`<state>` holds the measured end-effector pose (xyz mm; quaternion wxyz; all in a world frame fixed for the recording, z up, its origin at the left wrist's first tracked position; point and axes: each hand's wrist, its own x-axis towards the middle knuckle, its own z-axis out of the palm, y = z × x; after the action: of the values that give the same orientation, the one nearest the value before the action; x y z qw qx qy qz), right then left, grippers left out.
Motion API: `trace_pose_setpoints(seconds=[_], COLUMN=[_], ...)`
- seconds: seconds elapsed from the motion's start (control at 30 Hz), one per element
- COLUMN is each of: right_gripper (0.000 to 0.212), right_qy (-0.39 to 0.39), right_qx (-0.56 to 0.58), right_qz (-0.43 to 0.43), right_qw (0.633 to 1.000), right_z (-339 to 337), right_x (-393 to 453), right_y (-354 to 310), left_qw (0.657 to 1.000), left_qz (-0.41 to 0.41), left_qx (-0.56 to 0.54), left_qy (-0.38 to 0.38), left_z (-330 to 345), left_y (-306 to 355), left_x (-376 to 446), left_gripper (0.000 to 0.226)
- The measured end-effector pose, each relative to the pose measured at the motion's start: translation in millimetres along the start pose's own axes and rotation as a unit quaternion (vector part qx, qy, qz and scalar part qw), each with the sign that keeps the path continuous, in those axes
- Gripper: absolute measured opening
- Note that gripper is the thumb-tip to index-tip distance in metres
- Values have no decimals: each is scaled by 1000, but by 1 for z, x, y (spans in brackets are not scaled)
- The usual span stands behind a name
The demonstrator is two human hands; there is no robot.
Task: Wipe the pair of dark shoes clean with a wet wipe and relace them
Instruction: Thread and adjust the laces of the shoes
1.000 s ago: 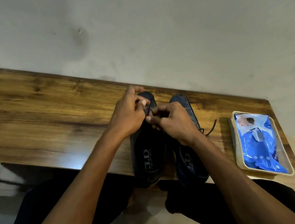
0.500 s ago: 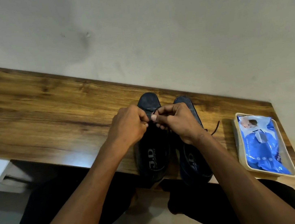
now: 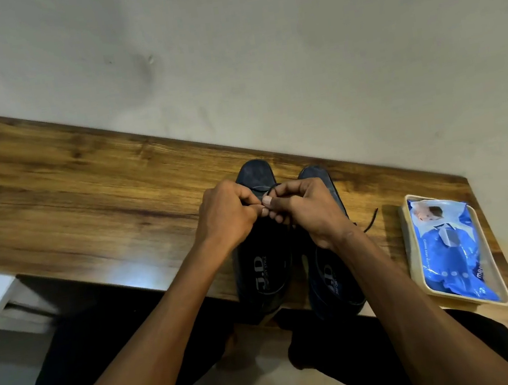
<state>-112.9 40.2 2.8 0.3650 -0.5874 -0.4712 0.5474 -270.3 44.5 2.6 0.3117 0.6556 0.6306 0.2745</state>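
Head camera: A person's left hand [image 3: 228, 217] and right hand [image 3: 309, 209] meet over the lace area of the left shoe [image 3: 261, 243], one of a pair of dark shoes standing side by side on a wooden shelf [image 3: 83, 196] against a pale wall [image 3: 258, 45]. Both hands are curled, thumb and fingertips pinching a thin dark lace [image 3: 270, 188] that loops between them just above the shoe's tongue. The right shoe [image 3: 333, 276] stands just beside it at 3 o'clock, partly covered by the right wrist, a loose lace end [image 3: 370, 220] trailing from it toward 2 o'clock. Both heels overhang the shelf's near edge. Farther toward 3 o'clock, well apart from the shoes, a blue wet-wipe pack [image 3: 450, 249] lies in a cream tray [image 3: 413, 254]. The person's dark-clothed legs [image 3: 82, 353] show below the shelf.
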Motion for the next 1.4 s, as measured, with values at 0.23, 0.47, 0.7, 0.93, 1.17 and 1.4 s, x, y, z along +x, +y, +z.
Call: trace_pose_setpoints(seconds=[0.23, 0.47, 0.7, 0.93, 1.17, 1.4], right_gripper=[22, 20, 8, 28, 43, 17], right_qy=[46, -16, -17, -46, -62, -43], right_qx=[-13, -353, -397, -368, -389, -344], right_qz=[-26, -128, -112, -38, -48, -23], right_qw=[999, 927, 911, 928, 918, 938], right_z=[0, -8, -12, -8, -8, -19], right_x=[3, -1, -3, -7, -9, -11], right_y=[2, -6, -10, -19, -18, -15], left_qw=[1000, 1000, 1000, 1000, 999, 1000], left_qz=[-9, -19, -12, -4, 0, -6], left_qx=[3, 3, 8, 23, 33, 24], left_qy=[6, -6, -6, -7, -17, -12], left_z=[3, 4, 4, 5, 3, 3], left_y=[3, 4, 2, 4, 3, 4], left_x=[-5, -3, -3, -2, -3, -3], left_gripper=[9, 9, 9, 8, 6, 9])
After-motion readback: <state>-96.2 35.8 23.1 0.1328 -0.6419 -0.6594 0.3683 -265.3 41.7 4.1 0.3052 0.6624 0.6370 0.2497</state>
